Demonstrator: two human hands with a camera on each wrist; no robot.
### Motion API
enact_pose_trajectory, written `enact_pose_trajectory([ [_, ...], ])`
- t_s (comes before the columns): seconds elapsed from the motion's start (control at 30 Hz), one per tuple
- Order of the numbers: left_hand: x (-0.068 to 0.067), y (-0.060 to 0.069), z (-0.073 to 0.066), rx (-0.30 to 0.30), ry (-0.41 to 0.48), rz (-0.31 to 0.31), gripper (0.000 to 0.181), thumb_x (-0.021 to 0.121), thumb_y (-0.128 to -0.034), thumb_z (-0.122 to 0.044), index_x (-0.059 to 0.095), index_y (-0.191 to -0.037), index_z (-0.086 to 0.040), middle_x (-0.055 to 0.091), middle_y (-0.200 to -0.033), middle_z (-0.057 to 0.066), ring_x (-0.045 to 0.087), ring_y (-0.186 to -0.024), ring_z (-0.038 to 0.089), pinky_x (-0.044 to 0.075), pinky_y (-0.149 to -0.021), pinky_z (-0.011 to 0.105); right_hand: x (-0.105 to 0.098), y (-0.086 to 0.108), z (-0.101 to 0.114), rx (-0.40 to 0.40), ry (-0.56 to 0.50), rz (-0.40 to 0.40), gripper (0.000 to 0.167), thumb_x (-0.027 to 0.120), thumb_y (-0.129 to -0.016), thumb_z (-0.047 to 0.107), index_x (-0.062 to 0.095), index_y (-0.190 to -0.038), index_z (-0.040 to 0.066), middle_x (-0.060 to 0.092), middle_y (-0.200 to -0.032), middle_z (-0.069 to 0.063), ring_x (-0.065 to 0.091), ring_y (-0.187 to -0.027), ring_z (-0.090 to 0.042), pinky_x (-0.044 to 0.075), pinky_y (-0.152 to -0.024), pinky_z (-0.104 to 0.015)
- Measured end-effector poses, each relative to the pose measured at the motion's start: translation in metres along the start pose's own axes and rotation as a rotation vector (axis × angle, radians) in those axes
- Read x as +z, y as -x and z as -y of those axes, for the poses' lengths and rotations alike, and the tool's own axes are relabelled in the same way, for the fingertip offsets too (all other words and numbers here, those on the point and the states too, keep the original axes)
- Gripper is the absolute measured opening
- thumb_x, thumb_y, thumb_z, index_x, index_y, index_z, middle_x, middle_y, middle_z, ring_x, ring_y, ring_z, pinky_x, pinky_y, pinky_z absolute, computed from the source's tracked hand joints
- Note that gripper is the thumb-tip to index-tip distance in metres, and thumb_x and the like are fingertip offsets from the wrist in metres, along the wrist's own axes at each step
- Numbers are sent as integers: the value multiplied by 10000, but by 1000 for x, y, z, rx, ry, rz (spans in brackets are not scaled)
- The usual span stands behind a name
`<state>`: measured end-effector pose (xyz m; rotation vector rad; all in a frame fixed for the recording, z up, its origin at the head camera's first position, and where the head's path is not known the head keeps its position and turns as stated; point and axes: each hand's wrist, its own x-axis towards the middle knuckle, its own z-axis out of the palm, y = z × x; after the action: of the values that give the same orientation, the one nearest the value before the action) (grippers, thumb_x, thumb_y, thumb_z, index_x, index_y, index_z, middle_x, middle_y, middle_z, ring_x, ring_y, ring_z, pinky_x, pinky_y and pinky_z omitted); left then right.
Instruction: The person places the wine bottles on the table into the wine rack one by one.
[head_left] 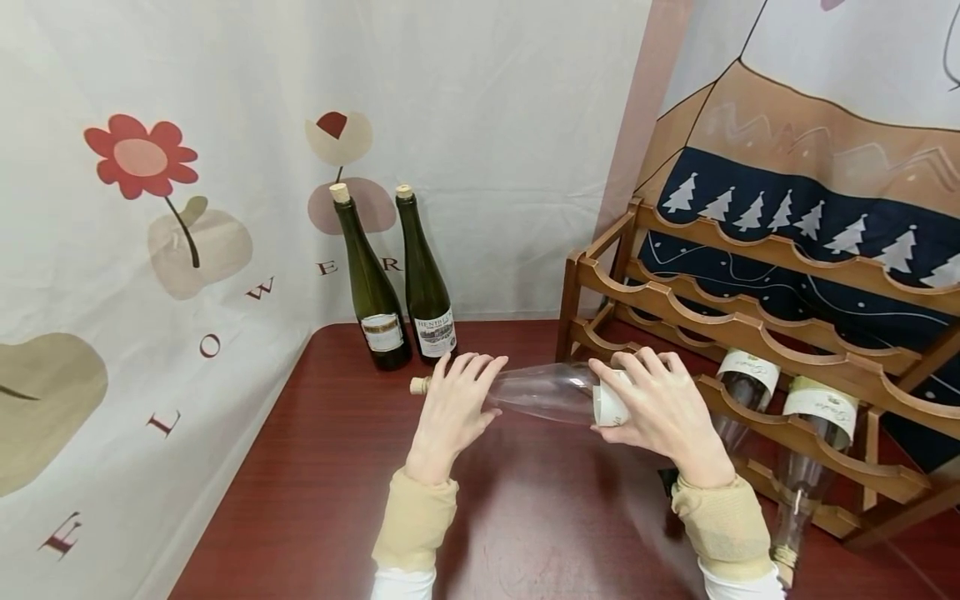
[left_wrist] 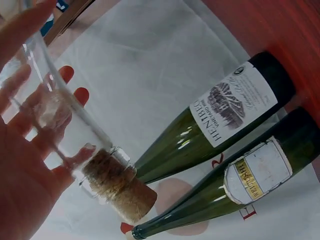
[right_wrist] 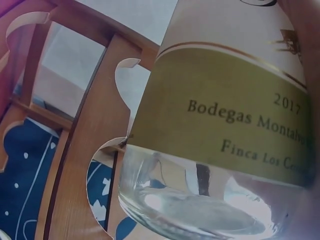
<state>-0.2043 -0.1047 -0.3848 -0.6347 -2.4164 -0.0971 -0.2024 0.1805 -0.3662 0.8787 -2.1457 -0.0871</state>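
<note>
A clear glass wine bottle (head_left: 540,390) lies sideways between my two hands, its corked end to the left. My left hand (head_left: 455,408) holds it round the neck. The left wrist view shows the cork (left_wrist: 131,200) sticking out of the mouth, with fingers (left_wrist: 37,112) visible behind the glass. At the base end, my right hand (head_left: 660,408) grips the bottle over its label. That white and olive label (right_wrist: 215,110) reads "Bodegas Montalvo" in the right wrist view, where most of the right hand is out of sight.
Two corked green bottles (head_left: 375,292) stand at the back of the red-brown table (head_left: 322,467). On the right is a wooden wine rack (head_left: 675,304) with scalloped rails, holding two clear bottles (head_left: 821,408). Printed cloth (head_left: 510,108) hangs behind the table.
</note>
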Motion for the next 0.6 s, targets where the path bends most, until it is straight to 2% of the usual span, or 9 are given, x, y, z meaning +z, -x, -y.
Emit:
enact_pose_trajectory([
  [0.1, 3, 2, 0, 10, -18, -1, 736, 882, -559, -267, 583, -1229, -201, 665, -1076, -20, 598, -1046, 203, 438, -969, 477, 0, -1, 1, -12, -11, 7, 868, 770, -474, 647, 592, -1187, 185, 605, -1014, -100, 542, -891, -306, 432, -704, -441],
  [0.3, 10, 4, 2, 34, -52, -11, 586, 852, -565, -247, 609, -1095, -197, 692, -894, -47, 645, -864, 170, 481, -870, 353, 0, -3, 5, -30, -22, 17, 868, 789, -454, 631, 595, -1186, 206, 611, -1007, -82, 542, -898, -293, 434, -721, -438],
  [0.43, 12, 5, 3, 40, -42, -17, 496, 850, -558, -232, 614, -991, -180, 672, -783, -42, 640, -746, 177, 500, -703, 306, 0, -3, 5, -32, -19, 24, 875, 790, -446, 635, 592, -1187, 215, 613, -1006, -73, 538, -899, -293, 440, -729, -440],
  [0.6, 13, 5, 3, 26, -21, -6, 373, 808, -580, -217, 604, -891, -190, 637, -688, -48, 631, -633, 183, 459, -484, 318, -1, -3, 6, -31, -26, 31, 880, 804, -435, 625, 592, -1185, 217, 613, -1008, -73, 541, -906, -295, 439, -737, -440],
])
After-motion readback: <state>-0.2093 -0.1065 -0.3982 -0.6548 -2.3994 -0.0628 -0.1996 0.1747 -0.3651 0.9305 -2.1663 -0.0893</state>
